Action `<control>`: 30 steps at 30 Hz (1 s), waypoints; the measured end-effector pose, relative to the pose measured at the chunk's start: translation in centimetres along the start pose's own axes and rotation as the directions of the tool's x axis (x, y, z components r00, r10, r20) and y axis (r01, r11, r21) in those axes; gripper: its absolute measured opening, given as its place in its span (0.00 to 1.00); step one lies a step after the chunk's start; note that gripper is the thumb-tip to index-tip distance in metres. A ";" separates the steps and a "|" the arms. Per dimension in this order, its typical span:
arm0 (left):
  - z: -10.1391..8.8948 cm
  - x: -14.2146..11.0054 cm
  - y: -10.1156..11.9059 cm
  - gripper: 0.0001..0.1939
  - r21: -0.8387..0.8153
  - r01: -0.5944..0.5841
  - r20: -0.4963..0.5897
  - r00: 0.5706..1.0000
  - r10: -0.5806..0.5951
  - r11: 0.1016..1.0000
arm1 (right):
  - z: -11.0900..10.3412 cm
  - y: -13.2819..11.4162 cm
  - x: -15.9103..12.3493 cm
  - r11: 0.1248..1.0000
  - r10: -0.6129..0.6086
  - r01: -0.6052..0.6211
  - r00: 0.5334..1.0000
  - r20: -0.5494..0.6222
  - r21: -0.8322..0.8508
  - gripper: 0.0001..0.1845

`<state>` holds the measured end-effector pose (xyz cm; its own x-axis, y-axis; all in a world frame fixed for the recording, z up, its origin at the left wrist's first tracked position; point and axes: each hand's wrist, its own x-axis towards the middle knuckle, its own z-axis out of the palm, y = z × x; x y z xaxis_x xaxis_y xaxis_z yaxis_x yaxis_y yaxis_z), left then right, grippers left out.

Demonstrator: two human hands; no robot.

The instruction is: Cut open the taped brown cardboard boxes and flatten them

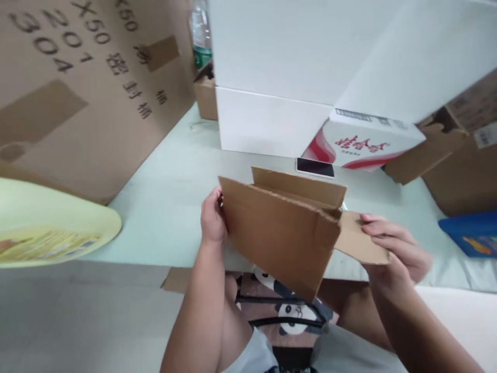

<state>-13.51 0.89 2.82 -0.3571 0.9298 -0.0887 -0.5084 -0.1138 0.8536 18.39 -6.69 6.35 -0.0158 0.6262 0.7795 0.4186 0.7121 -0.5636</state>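
I hold a small brown cardboard box [283,235] over the near edge of the pale green table [174,207], its flaps partly unfolded. My left hand [213,220] grips the box's left edge, fingers wrapped round it. My right hand [394,248] pinches the box's right side flap [359,241] between thumb and fingers. The box tilts, its lower corner pointing down toward my lap.
A large printed cardboard carton [77,93] stands at the left, with a pale yellow round object [50,228] in front of it. Stacked white boxes [272,77], a red-and-white packet [365,145], a phone [315,168], brown boxes [466,155] and a blue item [471,233] sit behind and to the right.
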 end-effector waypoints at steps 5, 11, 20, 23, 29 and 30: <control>3.1 -0.3 -2.7 0.20 0.167 -0.256 0.060 0.966 0.250 0.952 | -1.3 -0.2 3.2 0.974 -0.202 0.199 0.979 0.019 0.105 0.24; 6.2 0.4 -4.4 0.26 0.352 -0.405 0.035 0.906 0.421 0.844 | -1.9 1.8 3.2 0.980 -0.196 0.198 0.972 -0.128 0.006 0.19; 10.0 -0.8 -6.8 0.14 0.347 -0.320 0.090 0.947 0.308 0.882 | -4.0 3.5 1.9 0.992 -0.002 -0.008 0.997 -0.074 -0.129 0.13; 10.3 -1.0 -7.3 0.15 0.324 -0.342 0.040 0.937 0.348 0.882 | -4.4 3.9 1.7 0.983 0.051 -0.065 0.995 -0.085 -0.172 0.13; 11.9 -2.9 -6.7 0.16 0.311 -0.480 0.066 0.872 0.485 0.821 | -3.6 4.8 1.3 0.960 0.258 -0.252 0.965 0.040 -0.122 0.05; 12.2 -3.2 -6.5 0.20 0.299 -0.506 0.078 0.858 0.507 0.809 | -3.4 4.8 1.2 0.951 0.296 -0.286 0.952 0.079 -0.119 0.04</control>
<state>0.50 2.90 3.88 -0.5035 0.7675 0.3969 0.0032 -0.4577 0.8891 23.49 -3.57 5.48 0.0375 0.8318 0.5539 0.5110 0.4604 -0.7259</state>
